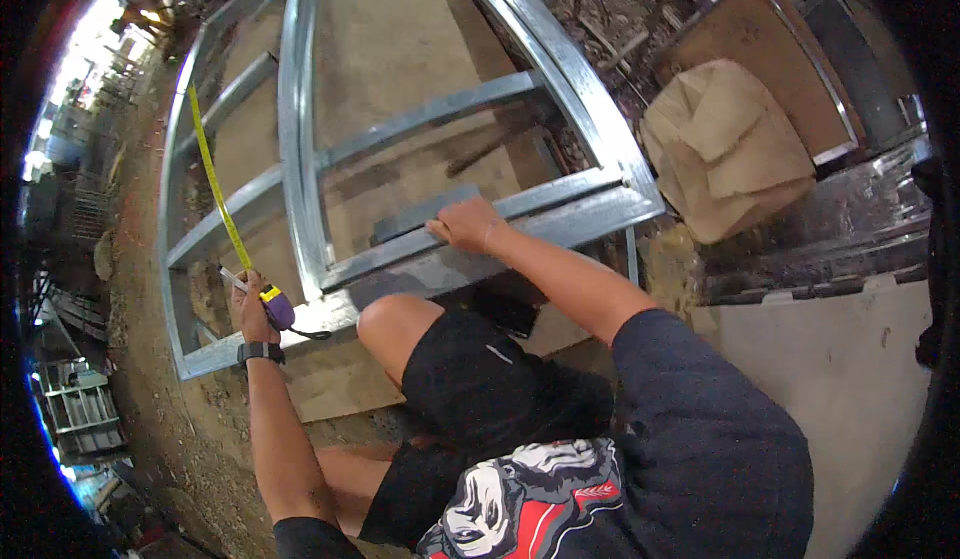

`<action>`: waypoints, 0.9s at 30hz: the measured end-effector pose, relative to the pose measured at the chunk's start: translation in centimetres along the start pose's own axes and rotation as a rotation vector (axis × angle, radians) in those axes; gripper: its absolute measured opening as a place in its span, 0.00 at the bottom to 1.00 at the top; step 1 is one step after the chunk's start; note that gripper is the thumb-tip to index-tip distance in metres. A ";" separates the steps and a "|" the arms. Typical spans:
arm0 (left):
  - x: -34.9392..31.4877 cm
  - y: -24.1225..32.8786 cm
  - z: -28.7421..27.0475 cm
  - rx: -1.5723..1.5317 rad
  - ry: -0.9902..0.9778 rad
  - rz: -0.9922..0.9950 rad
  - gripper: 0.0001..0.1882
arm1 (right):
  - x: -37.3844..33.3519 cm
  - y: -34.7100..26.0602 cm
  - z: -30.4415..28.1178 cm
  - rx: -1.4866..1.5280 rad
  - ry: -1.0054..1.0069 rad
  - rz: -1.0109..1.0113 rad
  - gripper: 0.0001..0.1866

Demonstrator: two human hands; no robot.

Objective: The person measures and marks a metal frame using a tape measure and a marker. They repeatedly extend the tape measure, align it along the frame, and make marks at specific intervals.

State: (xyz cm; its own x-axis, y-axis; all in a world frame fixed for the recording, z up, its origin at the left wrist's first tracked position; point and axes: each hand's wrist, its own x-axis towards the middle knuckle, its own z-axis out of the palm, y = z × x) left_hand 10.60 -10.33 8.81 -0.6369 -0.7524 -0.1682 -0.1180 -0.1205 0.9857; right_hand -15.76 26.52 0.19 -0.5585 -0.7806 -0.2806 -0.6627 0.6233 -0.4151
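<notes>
While we crouch over the galvanised steel stud frame (420, 119), both hands are busy measuring it.

Our left hand (250, 309) closes its fingers around a purple and yellow tape measure (277, 307), whose yellow blade (215, 174) runs up along the frame's left side; the case looks light and easy to palm, but the thin blade will likely buckle or snap back if let go. Our right hand (467, 224) presses down with curled fingers on a short grey metal piece (425, 212) lying on the frame's bottom track (560, 221). We judge the frame stiff yet light, with sharp, slick edges, best gripped across the flat flanges. A crumpled brown paper sack (725, 149) sits to the right.
</notes>
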 end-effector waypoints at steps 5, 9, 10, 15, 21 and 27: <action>-0.9 11.8 3.9 0.093 0.026 0.324 0.06 | -0.1 1.5 1.2 -0.125 0.536 -0.110 0.26; -3.3 15.3 2.8 -0.220 -0.055 0.235 0.07 | 0.2 0.1 1.5 -0.149 0.609 -0.139 0.25; -4.4 15.1 2.7 -0.244 -0.033 0.235 0.07 | -0.2 -0.1 2.2 -0.163 0.605 -0.135 0.25; -7.8 14.1 3.2 -0.281 0.031 0.210 0.07 | -1.1 0.1 2.4 -0.183 0.668 -0.166 0.24; -9.7 13.1 2.3 -0.346 -0.025 0.204 0.07 | -1.6 0.5 -0.2 -0.216 0.412 -0.186 0.40; -11.1 12.9 1.7 -0.334 -0.021 0.152 0.09 | -0.2 0.4 -1.1 -0.198 0.245 -0.138 0.46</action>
State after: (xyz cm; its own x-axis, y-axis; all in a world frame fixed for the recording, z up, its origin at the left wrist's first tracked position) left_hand 14.85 -2.45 23.33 -0.6436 -0.7652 -0.0167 0.2320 -0.2159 0.9485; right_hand -16.54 26.97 1.03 -0.5439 -0.8391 -0.0071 -0.8111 0.5279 -0.2518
